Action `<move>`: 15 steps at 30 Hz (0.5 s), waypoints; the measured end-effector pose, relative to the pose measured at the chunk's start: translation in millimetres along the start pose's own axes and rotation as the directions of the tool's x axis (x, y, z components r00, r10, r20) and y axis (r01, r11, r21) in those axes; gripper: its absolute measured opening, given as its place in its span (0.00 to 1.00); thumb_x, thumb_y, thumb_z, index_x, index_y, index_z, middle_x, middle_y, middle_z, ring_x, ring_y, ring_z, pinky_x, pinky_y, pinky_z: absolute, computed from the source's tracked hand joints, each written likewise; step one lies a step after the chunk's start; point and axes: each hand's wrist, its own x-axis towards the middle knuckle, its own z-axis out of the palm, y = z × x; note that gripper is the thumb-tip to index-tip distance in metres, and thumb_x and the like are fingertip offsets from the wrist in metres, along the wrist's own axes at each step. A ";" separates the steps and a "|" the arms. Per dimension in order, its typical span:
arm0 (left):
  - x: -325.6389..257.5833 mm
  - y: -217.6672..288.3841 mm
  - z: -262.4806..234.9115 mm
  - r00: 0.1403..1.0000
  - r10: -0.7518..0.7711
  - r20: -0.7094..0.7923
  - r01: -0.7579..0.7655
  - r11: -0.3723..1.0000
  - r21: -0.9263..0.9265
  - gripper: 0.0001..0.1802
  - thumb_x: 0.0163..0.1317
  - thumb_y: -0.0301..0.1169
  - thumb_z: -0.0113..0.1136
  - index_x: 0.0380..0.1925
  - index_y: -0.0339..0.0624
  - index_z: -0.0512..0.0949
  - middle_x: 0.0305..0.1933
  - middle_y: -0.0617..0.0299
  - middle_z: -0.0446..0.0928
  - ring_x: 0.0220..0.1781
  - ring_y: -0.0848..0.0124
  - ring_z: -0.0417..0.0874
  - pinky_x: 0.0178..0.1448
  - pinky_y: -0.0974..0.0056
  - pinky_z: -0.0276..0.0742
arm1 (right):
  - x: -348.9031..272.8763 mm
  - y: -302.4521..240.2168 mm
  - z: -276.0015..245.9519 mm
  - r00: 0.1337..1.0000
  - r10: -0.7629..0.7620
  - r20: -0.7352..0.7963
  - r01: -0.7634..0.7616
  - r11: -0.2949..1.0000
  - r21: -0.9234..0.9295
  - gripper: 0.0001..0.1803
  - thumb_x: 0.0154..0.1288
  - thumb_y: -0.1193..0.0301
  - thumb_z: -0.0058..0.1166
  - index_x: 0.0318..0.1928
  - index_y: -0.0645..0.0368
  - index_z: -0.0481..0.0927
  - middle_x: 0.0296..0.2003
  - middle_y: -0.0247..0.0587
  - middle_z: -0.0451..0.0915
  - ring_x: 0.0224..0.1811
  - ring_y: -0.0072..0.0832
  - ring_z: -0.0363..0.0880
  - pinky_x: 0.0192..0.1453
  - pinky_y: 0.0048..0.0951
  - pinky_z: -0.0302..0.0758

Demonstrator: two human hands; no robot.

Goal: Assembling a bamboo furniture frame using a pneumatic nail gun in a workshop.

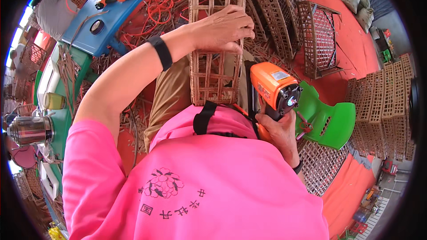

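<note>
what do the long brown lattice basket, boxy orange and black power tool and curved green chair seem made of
Long brown lattice basket: probably cane or bamboo, matte; thin strips interlace.
Boxy orange and black power tool: plastic or painted metal, unclear; smooth orange casing, slight gloss.
Curved green chair: seemingly moulded plastic; smooth, evenly coloured.

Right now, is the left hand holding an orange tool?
No, the left hand is on the woven basket, while the right hand grips the orange tool.

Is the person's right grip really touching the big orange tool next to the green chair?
Touching. The head view shows the right grip wrapped around the orange tool, just below its bulky top.
</note>
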 end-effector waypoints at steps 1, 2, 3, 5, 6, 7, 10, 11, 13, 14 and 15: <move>-4.8 3.9 0.4 1.000 -0.001 -0.003 0.001 1.000 -0.003 0.23 0.56 0.45 0.68 0.47 0.44 0.80 0.56 0.56 0.74 0.65 0.58 0.71 0.75 0.50 0.58 | 0.3 -0.4 1.0 1.000 0.012 -0.009 -0.012 1.000 -0.011 0.07 0.54 0.80 0.67 0.32 0.63 0.80 0.27 0.26 0.79 0.28 0.15 0.74 0.36 0.22 0.72; -9.9 6.7 -0.7 1.000 -0.001 0.027 0.001 1.000 -0.008 0.23 0.54 0.42 0.70 0.47 0.43 0.79 0.58 0.56 0.73 0.66 0.58 0.71 0.75 0.50 0.59 | 1.5 -2.2 2.0 1.000 0.021 -0.014 -0.021 0.999 -0.026 0.08 0.54 0.80 0.67 0.33 0.63 0.80 0.27 0.26 0.78 0.28 0.15 0.73 0.36 0.22 0.72; -13.3 9.0 -0.6 0.998 0.000 0.058 0.001 1.000 -0.016 0.24 0.52 0.40 0.71 0.48 0.43 0.79 0.60 0.56 0.72 0.67 0.58 0.70 0.75 0.50 0.60 | 2.2 -2.2 2.6 1.000 0.020 -0.011 -0.020 0.999 -0.032 0.08 0.54 0.80 0.67 0.33 0.63 0.80 0.27 0.26 0.78 0.28 0.15 0.73 0.36 0.22 0.72; -16.0 12.6 1.1 1.000 -0.017 0.020 0.017 1.000 0.006 0.23 0.51 0.37 0.72 0.47 0.43 0.79 0.59 0.57 0.73 0.66 0.59 0.71 0.74 0.51 0.61 | 5.0 0.9 2.6 1.000 0.021 0.010 -0.021 0.999 -0.024 0.09 0.54 0.79 0.69 0.34 0.63 0.80 0.28 0.26 0.78 0.30 0.15 0.73 0.37 0.22 0.73; -16.2 13.2 1.7 0.999 -0.029 -0.013 0.029 0.999 0.026 0.22 0.51 0.34 0.72 0.46 0.43 0.79 0.58 0.57 0.73 0.66 0.59 0.72 0.74 0.51 0.61 | 6.2 3.0 1.8 1.000 0.022 0.012 -0.021 0.999 -0.032 0.09 0.54 0.79 0.69 0.34 0.63 0.80 0.28 0.26 0.78 0.30 0.15 0.73 0.37 0.22 0.73; -15.6 12.9 2.3 0.999 -0.033 -0.020 0.034 0.999 0.024 0.22 0.51 0.34 0.72 0.46 0.43 0.79 0.58 0.57 0.73 0.66 0.59 0.72 0.74 0.51 0.61 | 6.6 5.4 1.0 1.000 -0.012 0.019 0.012 1.000 -0.026 0.10 0.55 0.78 0.70 0.35 0.63 0.80 0.29 0.26 0.79 0.30 0.15 0.73 0.38 0.22 0.73; -16.8 11.3 7.6 0.997 0.034 0.063 -0.034 0.999 0.001 0.19 0.52 0.32 0.70 0.45 0.43 0.80 0.55 0.59 0.76 0.63 0.61 0.74 0.73 0.52 0.63 | 7.2 4.7 2.8 0.998 -0.052 0.026 0.052 0.999 -0.004 0.11 0.56 0.76 0.71 0.36 0.62 0.80 0.30 0.26 0.79 0.32 0.15 0.73 0.38 0.22 0.73; -18.4 10.2 10.6 0.996 0.082 0.036 -0.084 0.995 0.046 0.18 0.53 0.32 0.69 0.44 0.42 0.80 0.53 0.59 0.77 0.61 0.62 0.75 0.72 0.52 0.65 | 7.1 4.5 4.1 0.998 -0.062 0.019 0.062 0.998 0.015 0.11 0.57 0.75 0.71 0.36 0.62 0.80 0.31 0.27 0.79 0.32 0.16 0.74 0.39 0.22 0.74; -22.5 10.3 16.6 0.992 0.125 0.012 -0.126 0.988 0.092 0.17 0.53 0.32 0.68 0.43 0.41 0.80 0.51 0.60 0.78 0.60 0.63 0.76 0.71 0.52 0.66 | 7.4 6.4 2.8 0.998 -0.060 0.032 0.060 0.998 -0.005 0.11 0.57 0.76 0.70 0.37 0.62 0.80 0.31 0.27 0.79 0.32 0.16 0.74 0.39 0.22 0.74; -22.8 11.3 18.9 0.991 0.135 -0.017 -0.133 0.987 0.086 0.16 0.54 0.32 0.68 0.42 0.40 0.80 0.50 0.60 0.79 0.59 0.63 0.77 0.70 0.53 0.67 | 6.4 6.7 1.6 0.998 -0.059 0.033 0.060 0.998 -0.023 0.10 0.57 0.77 0.69 0.37 0.62 0.81 0.31 0.27 0.79 0.32 0.16 0.74 0.39 0.22 0.74; -23.4 12.3 20.8 0.988 0.144 -0.047 -0.140 0.987 0.081 0.15 0.55 0.32 0.67 0.42 0.39 0.81 0.49 0.61 0.79 0.59 0.63 0.77 0.69 0.53 0.69 | 6.3 5.4 1.2 0.998 -0.057 0.033 0.057 0.998 -0.025 0.10 0.57 0.77 0.69 0.37 0.62 0.81 0.31 0.27 0.79 0.32 0.16 0.74 0.39 0.22 0.74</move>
